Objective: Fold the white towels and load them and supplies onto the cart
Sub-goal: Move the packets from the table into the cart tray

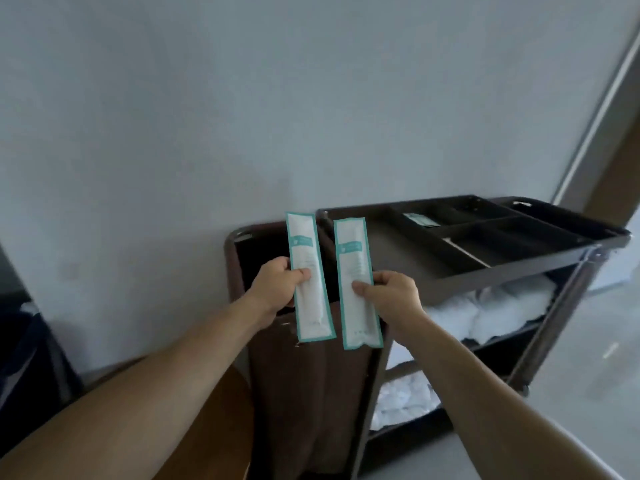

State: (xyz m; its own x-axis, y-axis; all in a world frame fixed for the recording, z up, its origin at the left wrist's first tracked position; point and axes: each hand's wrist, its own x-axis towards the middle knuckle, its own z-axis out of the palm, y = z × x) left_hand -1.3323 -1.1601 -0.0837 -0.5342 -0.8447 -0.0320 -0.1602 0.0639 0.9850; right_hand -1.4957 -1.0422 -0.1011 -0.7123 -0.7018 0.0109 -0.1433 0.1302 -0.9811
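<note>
While both arms reach forward from the lower frame, each of the hands grips one packet.

Head view:
- Left hand (pixel 277 289): centre of frame, closed on the left packet (pixel 310 276), thumb on its front, fingers behind.
- Right hand (pixel 391 297): just right of centre, closed on the right packet (pixel 356 282), thumb pressed on its front.
- Packets: long, white with teal edges, held upright and side by side, apart from each other, in front of the bag's mouth.
- Bag (pixel 311 393): brown, hanging at the cart's left end, centre to lower centre of frame.
- Cart (pixel 519 268): dark, right of centre, against a grey wall (pixel 242 98).
- Tray (pixel 485 226): divided top of the cart, one small packet (pixel 420 220) lying in a rear compartment.
- Towels (pixel 491 310): white, piled on the shelf under the tray; more on the shelf below, lower centre-right.
</note>
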